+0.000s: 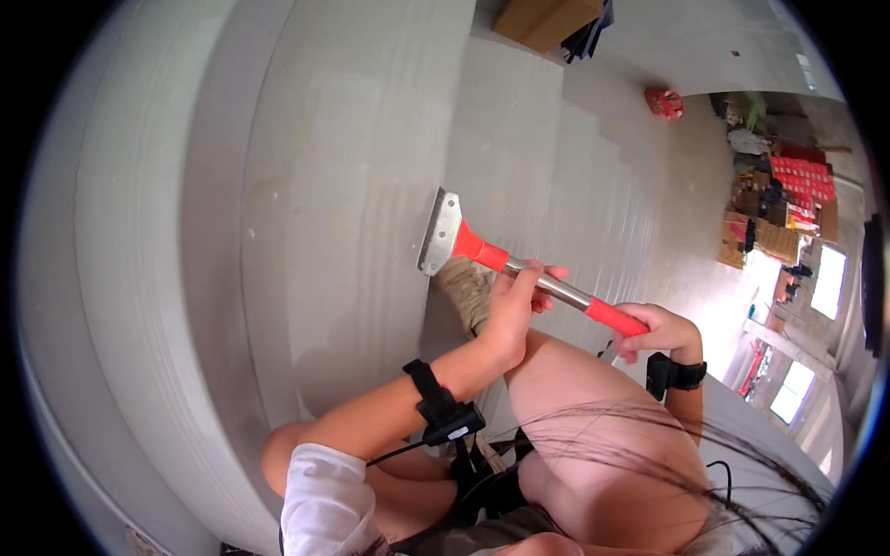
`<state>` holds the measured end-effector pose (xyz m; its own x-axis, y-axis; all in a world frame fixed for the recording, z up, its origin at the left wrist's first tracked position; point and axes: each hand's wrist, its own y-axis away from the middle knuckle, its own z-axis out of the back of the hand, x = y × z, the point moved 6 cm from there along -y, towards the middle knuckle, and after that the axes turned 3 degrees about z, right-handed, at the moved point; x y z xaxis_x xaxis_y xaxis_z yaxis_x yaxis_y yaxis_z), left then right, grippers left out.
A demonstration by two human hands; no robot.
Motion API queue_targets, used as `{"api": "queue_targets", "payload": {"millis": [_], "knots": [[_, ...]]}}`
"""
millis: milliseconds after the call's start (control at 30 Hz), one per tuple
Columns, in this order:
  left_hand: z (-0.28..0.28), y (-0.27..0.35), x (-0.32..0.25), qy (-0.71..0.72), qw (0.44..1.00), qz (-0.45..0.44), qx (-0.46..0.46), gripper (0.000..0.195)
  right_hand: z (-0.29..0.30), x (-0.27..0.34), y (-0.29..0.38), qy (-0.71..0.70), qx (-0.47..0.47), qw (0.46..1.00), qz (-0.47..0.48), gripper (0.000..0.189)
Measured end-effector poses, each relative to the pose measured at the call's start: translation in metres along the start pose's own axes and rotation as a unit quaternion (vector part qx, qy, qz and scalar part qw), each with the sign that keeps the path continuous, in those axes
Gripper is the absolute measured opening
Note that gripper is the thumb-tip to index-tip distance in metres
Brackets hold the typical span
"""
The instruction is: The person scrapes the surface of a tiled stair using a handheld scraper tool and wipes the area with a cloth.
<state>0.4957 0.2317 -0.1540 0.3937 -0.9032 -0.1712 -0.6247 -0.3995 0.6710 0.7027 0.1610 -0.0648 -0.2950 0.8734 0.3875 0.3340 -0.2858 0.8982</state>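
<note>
A long-handled scraper (563, 290) with a steel shaft and red grips runs diagonally before me. My left hand (516, 300) is wrapped around the shaft, just behind the red neck. My right hand (664, 332) holds the red grip at the rear end. The metal blade head (439, 235) points left, above the edge of a pale grey stair step (361, 194); whether it touches the step I cannot tell. Under the scraper, a beige shoe (467, 288) stands beside that edge, partly hidden. My bare knee (577, 389) is close below both hands.
More grooved steps (598, 187) descend to the right, towards a floor (695, 174). A cardboard box (546, 24) lies at the top edge. Further off are a red bag (664, 103), stacked boxes (777, 240) and red packages (803, 179). Black straps circle my left wrist (445, 410) and right wrist (674, 375).
</note>
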Motion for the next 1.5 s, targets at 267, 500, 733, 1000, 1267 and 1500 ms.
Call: {"api": "queue_targets", "payload": {"millis": [267,500,733,1000,1267,1500], "knots": [[0.009,-0.004,0.019,0.027,0.997,0.065,0.012,0.016,0.004,-0.016,0.008,0.113,-0.131,0.979,0.107,0.046],[0.012,-0.01,0.017,-0.007,0.999,0.049,0.007,0.029,0.0,-0.002,0.009,0.113,-0.159,0.977,0.087,0.041],[0.013,-0.013,0.004,-0.009,0.998,0.061,0.014,0.019,-0.009,0.01,0.01,0.1,-0.199,0.973,0.064,0.04],[0.015,-0.015,-0.005,-0.023,0.999,0.017,0.029,0.025,-0.021,0.034,0.013,0.125,-0.222,0.965,0.056,0.038],[0.014,-0.011,-0.021,-0.028,0.999,-0.012,0.017,0.021,-0.027,0.043,0.01,0.114,-0.225,0.965,0.067,0.038],[0.014,-0.012,-0.03,-0.011,0.999,-0.041,0.005,0.022,-0.03,0.052,0.009,0.126,-0.228,0.962,0.075,0.036]]}}
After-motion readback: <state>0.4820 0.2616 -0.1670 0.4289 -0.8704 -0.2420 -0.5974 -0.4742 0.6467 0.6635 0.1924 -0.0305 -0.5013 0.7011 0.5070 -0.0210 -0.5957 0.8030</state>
